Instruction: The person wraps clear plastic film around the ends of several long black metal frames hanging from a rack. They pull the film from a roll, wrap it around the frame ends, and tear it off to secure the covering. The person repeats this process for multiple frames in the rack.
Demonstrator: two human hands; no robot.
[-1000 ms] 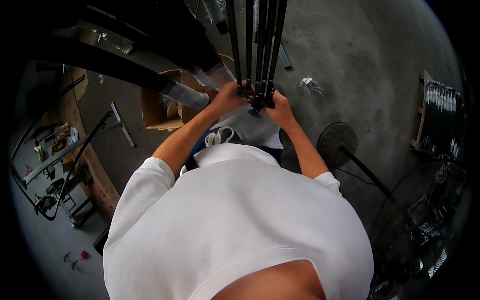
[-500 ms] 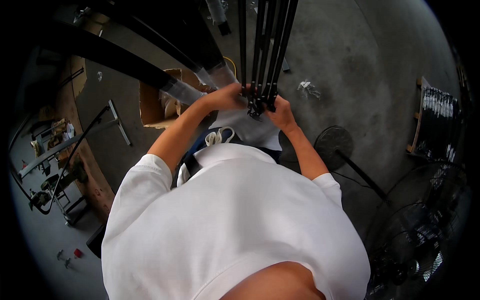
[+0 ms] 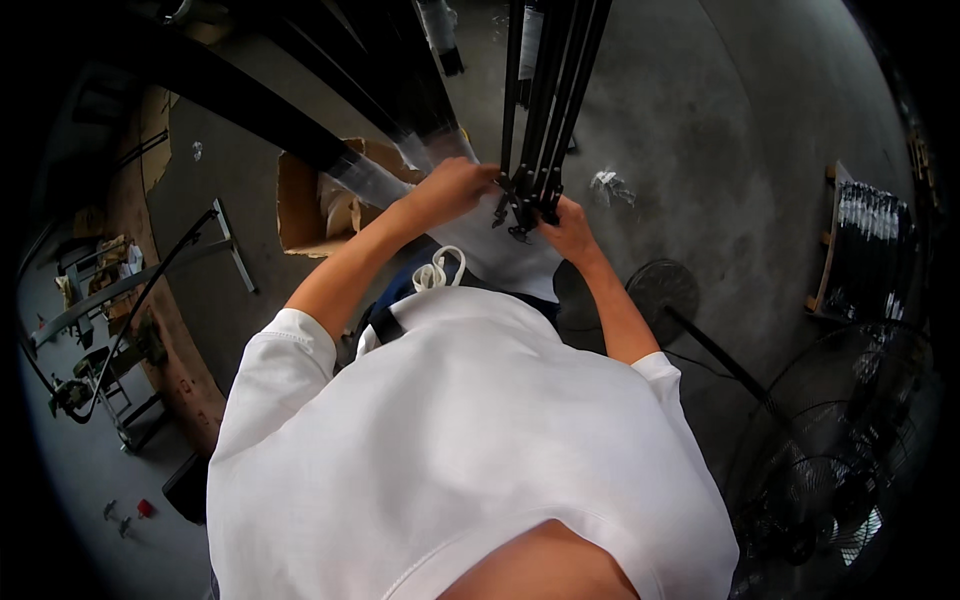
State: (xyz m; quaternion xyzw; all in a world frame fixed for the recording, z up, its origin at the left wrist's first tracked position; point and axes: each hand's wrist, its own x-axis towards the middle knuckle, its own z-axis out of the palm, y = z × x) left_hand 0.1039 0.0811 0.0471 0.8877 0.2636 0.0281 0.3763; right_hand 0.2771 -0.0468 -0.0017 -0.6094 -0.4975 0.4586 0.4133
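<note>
A bundle of thin black rods (image 3: 545, 110) stood nearly upright before the person, running from the top edge down to chest height. The rods lay close together, side by side, and met at their lower end in a small black fitting (image 3: 522, 212). That lower end sat between the left hand (image 3: 455, 190) and the right hand (image 3: 570, 230), both touching it.

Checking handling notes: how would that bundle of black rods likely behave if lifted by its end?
The rods look long, thin and stiff, so probably top-heavy and apt to swing. Both hands, left and right, grip the end, suggesting awkward balance.
</note>
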